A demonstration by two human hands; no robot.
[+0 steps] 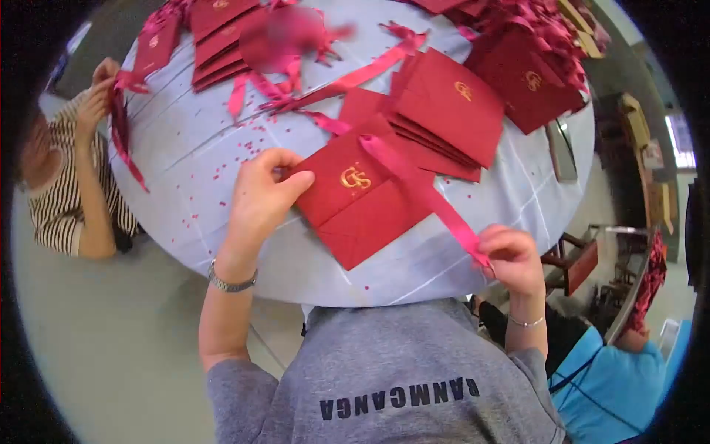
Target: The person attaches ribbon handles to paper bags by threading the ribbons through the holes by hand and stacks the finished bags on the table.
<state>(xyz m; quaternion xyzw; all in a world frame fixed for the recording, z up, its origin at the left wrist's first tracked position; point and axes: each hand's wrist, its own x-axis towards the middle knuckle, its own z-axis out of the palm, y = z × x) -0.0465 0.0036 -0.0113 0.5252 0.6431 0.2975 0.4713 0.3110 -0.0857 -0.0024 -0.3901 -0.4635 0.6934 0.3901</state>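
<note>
A red envelope-like paper bag (pixel 362 214) with a gold monogram lies tilted over the near part of the table. My left hand (pixel 266 189) pinches its left edge between thumb and fingers. A pink ribbon (pixel 421 192) runs across the bag from its upper edge down to the right. Its lower end is gripped in my right hand (pixel 510 255), thumb against curled fingers. Just beyond the bag, a stack of similar red bags (pixel 451 107) rests on the cloth, partly fanned out.
More red bags (pixel 521 74) with ribbons pile up at the back right, others (pixel 222 37) at the back left. Small red dots scatter over the pale tablecloth (pixel 177 159). A phone (pixel 562 152) lies at the right edge. A person in stripes (pixel 81 170) handles ribbon at left; another in blue (pixel 610 377) is at lower right.
</note>
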